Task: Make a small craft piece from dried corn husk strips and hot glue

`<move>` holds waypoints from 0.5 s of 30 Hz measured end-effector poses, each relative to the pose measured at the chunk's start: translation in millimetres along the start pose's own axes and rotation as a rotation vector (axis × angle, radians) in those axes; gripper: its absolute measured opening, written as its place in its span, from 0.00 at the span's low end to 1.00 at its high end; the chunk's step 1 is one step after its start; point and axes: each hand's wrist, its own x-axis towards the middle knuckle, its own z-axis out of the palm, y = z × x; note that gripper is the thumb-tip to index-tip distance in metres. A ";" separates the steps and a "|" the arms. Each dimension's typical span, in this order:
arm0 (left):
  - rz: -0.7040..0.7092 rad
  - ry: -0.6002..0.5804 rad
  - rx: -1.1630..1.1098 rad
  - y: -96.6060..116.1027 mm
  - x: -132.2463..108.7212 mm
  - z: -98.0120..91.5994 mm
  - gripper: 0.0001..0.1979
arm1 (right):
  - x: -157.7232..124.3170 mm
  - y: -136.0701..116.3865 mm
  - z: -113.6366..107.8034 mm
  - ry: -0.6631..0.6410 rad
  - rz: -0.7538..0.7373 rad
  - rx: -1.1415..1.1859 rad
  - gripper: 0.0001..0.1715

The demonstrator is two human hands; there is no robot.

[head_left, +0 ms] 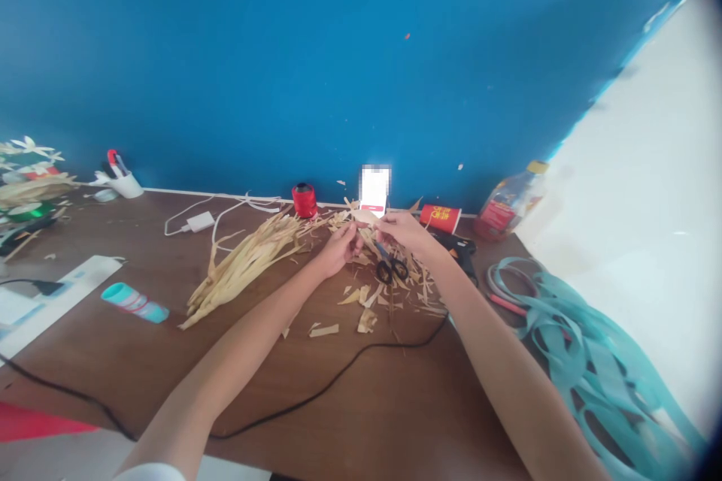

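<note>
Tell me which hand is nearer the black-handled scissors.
Right. The right hand is just beyond the finger loops of the black-handled scissors, on their far side; the left hand is further off, to their left.

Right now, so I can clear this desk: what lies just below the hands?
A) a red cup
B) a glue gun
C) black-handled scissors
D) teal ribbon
C: the black-handled scissors lie on the dried leaf scraps just below the left hand and right hand.
</note>
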 end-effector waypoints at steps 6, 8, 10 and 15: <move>0.006 -0.015 -0.013 0.2 1.1 2.1 0.18 | -1.9 -1.8 4.6 -0.065 0.050 0.042 0.07; -0.012 -0.002 -0.002 0.8 1.5 3.1 0.18 | -3.2 -2.1 4.2 -0.119 0.078 0.027 0.07; -0.030 0.027 0.007 1.3 1.7 4.3 0.17 | -4.9 -2.4 3.1 -0.172 0.094 -0.020 0.09; -0.034 0.074 0.080 1.1 1.9 5.6 0.18 | -6.3 -2.8 2.8 -0.113 -0.018 -0.101 0.14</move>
